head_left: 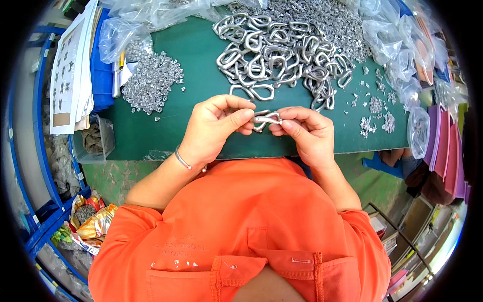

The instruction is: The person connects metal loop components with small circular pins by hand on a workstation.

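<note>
Just above the near edge of the green table, my left hand (pixel 214 123) pinches the left end of a bent silver metal link (pixel 266 120) between thumb and fingers. My right hand (pixel 312 133) is closed at the link's other end, thumb and fingertips pressed together there. Whether a small part also sits in the right fingertips is too small to tell. Another link lies directly behind or under the held one, partly covered. Beyond my hands spreads a heap of similar silver links (pixel 279 58).
A pile of small clear pieces (pixel 151 83) lies on the left of the table (pixel 196 60). Small grey parts (pixel 332 20) are heaped at the back, with scattered clusters (pixel 376 104) at right. Plastic bags (pixel 387 40), a clear bin (pixel 103 138) and paper sheets (pixel 73 65) line the sides.
</note>
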A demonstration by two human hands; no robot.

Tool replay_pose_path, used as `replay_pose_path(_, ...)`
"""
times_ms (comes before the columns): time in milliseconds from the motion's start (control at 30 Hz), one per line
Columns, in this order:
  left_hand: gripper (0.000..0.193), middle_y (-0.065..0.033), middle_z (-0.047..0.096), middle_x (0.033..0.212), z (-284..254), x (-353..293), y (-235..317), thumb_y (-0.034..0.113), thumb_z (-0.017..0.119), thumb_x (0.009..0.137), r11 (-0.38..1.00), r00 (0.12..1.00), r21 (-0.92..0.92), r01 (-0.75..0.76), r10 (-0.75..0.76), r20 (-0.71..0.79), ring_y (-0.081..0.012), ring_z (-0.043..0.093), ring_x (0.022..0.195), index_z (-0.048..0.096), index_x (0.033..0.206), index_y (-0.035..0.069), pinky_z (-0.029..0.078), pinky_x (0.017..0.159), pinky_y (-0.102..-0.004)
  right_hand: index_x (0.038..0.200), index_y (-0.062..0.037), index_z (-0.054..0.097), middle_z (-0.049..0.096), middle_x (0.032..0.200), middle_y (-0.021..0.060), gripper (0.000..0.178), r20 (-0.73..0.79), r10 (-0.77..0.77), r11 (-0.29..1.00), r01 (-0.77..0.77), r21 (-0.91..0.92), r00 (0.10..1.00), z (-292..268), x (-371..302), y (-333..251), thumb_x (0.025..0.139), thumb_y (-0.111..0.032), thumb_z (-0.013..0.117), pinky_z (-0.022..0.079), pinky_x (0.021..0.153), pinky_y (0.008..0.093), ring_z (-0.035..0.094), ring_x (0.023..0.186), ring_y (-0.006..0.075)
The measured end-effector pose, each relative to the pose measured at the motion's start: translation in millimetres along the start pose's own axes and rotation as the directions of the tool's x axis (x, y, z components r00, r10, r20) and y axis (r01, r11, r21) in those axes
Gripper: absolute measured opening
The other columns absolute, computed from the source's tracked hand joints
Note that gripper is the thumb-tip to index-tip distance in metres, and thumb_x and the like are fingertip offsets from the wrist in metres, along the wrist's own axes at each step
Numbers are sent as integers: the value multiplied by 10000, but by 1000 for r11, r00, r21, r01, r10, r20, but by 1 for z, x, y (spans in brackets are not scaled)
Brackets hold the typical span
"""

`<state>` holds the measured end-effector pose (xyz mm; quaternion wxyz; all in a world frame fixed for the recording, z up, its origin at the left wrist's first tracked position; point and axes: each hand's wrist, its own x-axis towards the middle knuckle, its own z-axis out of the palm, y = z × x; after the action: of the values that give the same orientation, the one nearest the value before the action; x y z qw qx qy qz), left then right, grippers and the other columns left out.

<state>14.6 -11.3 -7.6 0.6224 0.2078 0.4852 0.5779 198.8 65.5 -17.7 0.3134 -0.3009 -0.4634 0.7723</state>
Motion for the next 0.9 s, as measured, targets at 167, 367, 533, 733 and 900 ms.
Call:
replay_pose_path(167,207,-112,616,892,2,1,-3,96,588,831,993,996,-92,72,-77,-51,-177,622,781,560,993,-29,525,702,-274,891,37,608,630,858,114,129,-6,-89,991,88,-104,996,3,0,-2,775,84,573,517,715,273,613,842,183)
replay_pose_path(367,351,-174,575,1041,3,4,-8,249,424,926,856,935,-377,354,-333,121,-228,609,864,512,1080,-54,523,728,-291,784,-10,610,628,816,102,164,559,-507,356,750,-558,656,13,12,-9,640,60,647,513,691,317,623,758,247)
replay_pose_path(533,422,-117,573,893,-15,2,-5,354,389,925,791,912,-456,408,-369,176,-140,549,725,513,1052,-28,422,453,-181,812,-3,609,619,857,129,206,400,-502,398,616,-680,767,5,15,-17,667,119,527,482,669,327,602,765,261)
replay_pose_path(733,136,-64,571,812,-16,0,-3,122,551,858,972,975,-123,201,-211,-71,-110,554,666,531,941,17,470,497,-202,848,-27,607,545,785,89,192,360,-309,240,438,-866,880,14,21,-6,672,-44,682,452,614,348,546,689,273)
replay_pose_path(900,164,-74,587,776,-11,-3,-2,136,572,850,961,962,-52,270,-271,-17,-115,578,614,549,936,-2,501,519,-220,829,-14,607,559,820,91,186,379,-363,434,514,-740,852,5,17,3,657,9,674,472,579,300,567,683,245)
